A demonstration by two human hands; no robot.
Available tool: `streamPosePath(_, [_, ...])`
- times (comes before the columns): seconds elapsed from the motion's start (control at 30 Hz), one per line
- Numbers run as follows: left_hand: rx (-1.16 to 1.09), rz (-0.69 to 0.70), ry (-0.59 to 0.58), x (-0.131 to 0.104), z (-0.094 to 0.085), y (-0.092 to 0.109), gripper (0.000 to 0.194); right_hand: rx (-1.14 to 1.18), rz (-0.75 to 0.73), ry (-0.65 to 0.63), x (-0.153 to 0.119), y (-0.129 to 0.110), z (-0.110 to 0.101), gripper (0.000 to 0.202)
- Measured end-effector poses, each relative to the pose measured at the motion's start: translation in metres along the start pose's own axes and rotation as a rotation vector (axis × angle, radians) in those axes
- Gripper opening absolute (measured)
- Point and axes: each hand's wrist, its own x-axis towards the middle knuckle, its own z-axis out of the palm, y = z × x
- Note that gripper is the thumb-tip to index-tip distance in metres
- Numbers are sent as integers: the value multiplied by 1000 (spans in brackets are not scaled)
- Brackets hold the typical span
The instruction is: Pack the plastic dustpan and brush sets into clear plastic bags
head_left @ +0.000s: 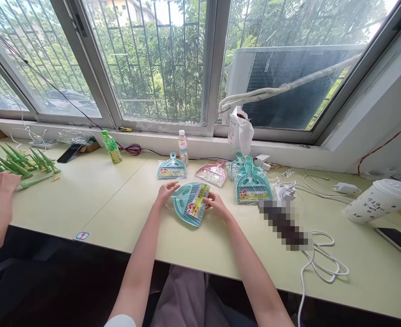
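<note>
A teal mini dustpan and brush set [183,204] is held tilted just above the table in front of me. My left hand [166,191] is closed around its handle end at the upper left. At the opposite side, the fingers of my right hand [217,204] grip the edge by the brush's printed label [198,200]. Beyond my hands lie another wrapped teal set [172,167] and a pink set [211,173]. Right of them, several teal sets [251,184] are piled in clear wrapping.
A green-capped bottle [112,147] and a clear bottle [183,147] stand near the windowsill. At right are a white cup [380,200], a phone [399,243] and white cables [326,263]. A co-worker's hand [1,181] is beside green pointed pieces [20,161] at left.
</note>
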Motion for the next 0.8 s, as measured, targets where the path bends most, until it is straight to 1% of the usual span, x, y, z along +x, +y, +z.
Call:
streamPosePath(0.03, [40,-11,-21,0,1,-2,58,2,10,-10,0,0,0,46])
streamPosePath(0.1, [52,-10,8,0,1,-5,49,6,16,1,-1,0,-1,45])
streamPosePath(0.2, [-31,11,146,-1,-4,-3,48,6,-2,32,-1,-1,-6,41])
streamPosePath(0.27, [-54,32,205,-4,-9,3,51,5,-15,37,-2,-2,-8,39])
streamPosePath(0.33, [-41,64,182,-7,-9,9,52,-1,-12,13,-3,-3,-8,38])
streamPosePath(0.4, [21,74,97,-10,-5,15,49,-10,-7,-33,-3,-4,-6,40])
streamPosePath(0.47, [105,45,12,-12,2,19,45,-23,-10,-60,-3,-5,-4,39])
streamPosePath(0.5, [139,27,-10,-12,5,20,42,-31,-15,-56,-3,-6,-4,38])
streamPosePath(0.53, [165,13,4,-12,6,21,40,-38,-23,-42,-3,-6,-4,37])
streamPosePath(0.57, [185,2,53,-11,5,20,38,-44,-33,-18,-2,-7,-6,35])
streamPosePath(0.6, [201,-8,132,-10,1,19,36,-48,-46,13,-1,-8,-9,34])
streamPosePath(0.67, [261,-55,372,-8,-13,16,34,-38,-83,100,1,-8,-16,31])
streamPosePath(0.73, [304,-125,629,-8,-31,12,34,-11,-117,218,4,-7,-24,30])
streamPosePath(0.77, [341,-157,733,-8,-40,10,35,8,-127,274,5,-6,-27,31])
streamPosePath(0.8, [399,-197,797,-10,-47,9,35,31,-132,321,6,-4,-30,32])
